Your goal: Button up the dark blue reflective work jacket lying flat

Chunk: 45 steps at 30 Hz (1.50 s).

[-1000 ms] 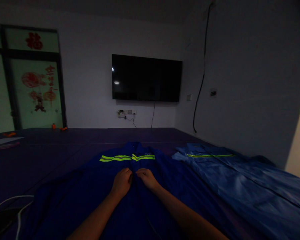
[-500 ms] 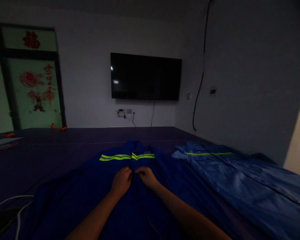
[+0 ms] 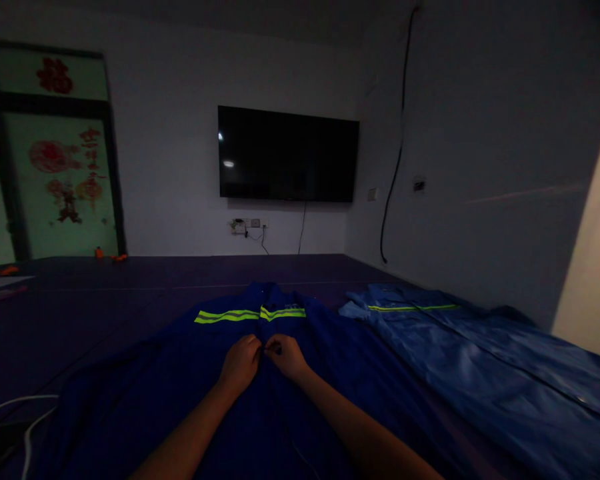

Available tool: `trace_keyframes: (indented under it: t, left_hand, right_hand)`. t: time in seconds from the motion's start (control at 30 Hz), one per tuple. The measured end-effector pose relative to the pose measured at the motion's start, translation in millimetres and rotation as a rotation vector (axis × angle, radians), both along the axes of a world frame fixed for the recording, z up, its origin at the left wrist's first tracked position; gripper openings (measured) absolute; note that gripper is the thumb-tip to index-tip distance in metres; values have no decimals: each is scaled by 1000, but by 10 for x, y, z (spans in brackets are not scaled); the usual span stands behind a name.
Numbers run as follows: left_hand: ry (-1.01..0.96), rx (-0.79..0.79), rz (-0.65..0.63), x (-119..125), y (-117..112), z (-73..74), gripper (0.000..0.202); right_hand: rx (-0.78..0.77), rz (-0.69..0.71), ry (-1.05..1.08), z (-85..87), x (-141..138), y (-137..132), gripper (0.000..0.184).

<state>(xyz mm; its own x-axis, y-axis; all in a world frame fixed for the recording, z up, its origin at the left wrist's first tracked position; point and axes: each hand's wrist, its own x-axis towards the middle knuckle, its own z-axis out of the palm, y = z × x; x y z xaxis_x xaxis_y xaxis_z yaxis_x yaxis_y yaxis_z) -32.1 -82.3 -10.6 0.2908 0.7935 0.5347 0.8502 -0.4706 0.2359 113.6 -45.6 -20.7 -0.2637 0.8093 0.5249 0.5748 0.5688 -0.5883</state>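
Note:
A dark blue work jacket (image 3: 180,380) lies spread out, front side up, with its collar pointing away from me and a yellow-green reflective stripe across the chest. Both hands are at its front opening, just below the stripe. My left hand (image 3: 241,365) is closed with its fingertips on the left side of the front edge. Close beside it, my right hand (image 3: 286,355) pinches the front edge between thumb and forefinger. The small part between the fingertips is too dark to make out.
To the right lies a lighter blue jacket (image 3: 460,360) with a thin reflective stripe. White cables (image 3: 27,437) run over the dark purple surface (image 3: 145,283) at lower left. A television (image 3: 287,157) hangs on the far wall; small orange objects (image 3: 119,257) sit near the door.
My right hand has moved left, so its fingertips now come almost to my left hand at the jacket's front edge. The view has shifted slightly to the right.

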Motion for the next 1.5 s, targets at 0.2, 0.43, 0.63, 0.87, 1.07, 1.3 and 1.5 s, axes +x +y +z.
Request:
trace_keyframes:
  t: [0.2,0.43,0.63,0.87,1.07,1.3,1.5]
  left_hand:
    - [-3,10,-2,15,2,9,20]
    - [-9,21,-4,10,25,-21,21]
    - [-12,6,-10,5,19,-13,22]
    - [-31,11,-21,4,12,-21,23]
    - [-29,-8,-30,5,13,-14,21]
    - [-70,39,-108,4,-6,-28,31]
    - [-53,47,-101,-1,-7,-37,23]
  right_hand:
    - [41,-30,-69,3,11,-22,20]
    - [64,-22,-113,34,17,-67,17]
    - [62,-3,-95,24,24,-45,15]
    - [36,-9,-112,20,27,-42,15]
    - [37,-31,-137,39,23,-49,14]
    - [44,-23,-141,27,27,-38,16]
    - [49,-34,-137,21,24,-40,9]
